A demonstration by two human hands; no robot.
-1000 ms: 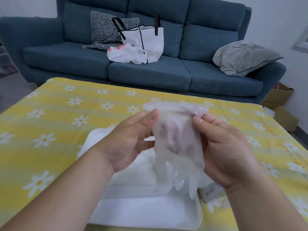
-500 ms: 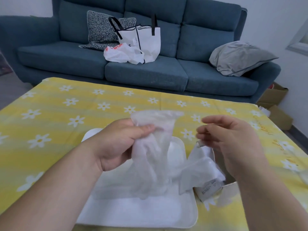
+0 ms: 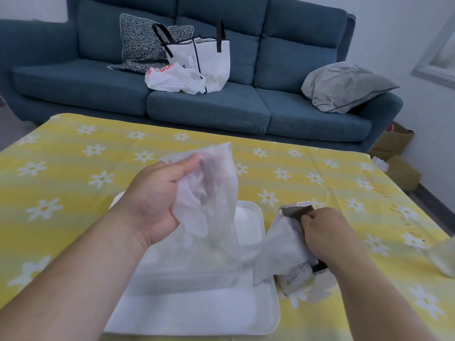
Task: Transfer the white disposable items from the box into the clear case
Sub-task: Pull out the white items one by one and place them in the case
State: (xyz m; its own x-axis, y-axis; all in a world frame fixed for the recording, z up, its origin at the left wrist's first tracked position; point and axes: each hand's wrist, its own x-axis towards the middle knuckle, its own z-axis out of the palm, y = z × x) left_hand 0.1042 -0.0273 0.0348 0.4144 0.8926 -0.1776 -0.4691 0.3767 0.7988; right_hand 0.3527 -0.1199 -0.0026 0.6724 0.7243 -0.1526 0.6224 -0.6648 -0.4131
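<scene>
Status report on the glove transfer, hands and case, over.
Left grip holds a glove bunch over the clear case. Right grip curled into the box mouth, catch hidden. More gloves trail from box toward case rim. Nothing blocking.

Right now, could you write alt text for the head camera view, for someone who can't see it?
A person's left hand grips a bunch of thin white disposable gloves above a clear case on a yellow daisy-print tablecloth. The right hand reaches into a small open box beside the case, where more gloves spill out. A blue sofa stands behind.
</scene>
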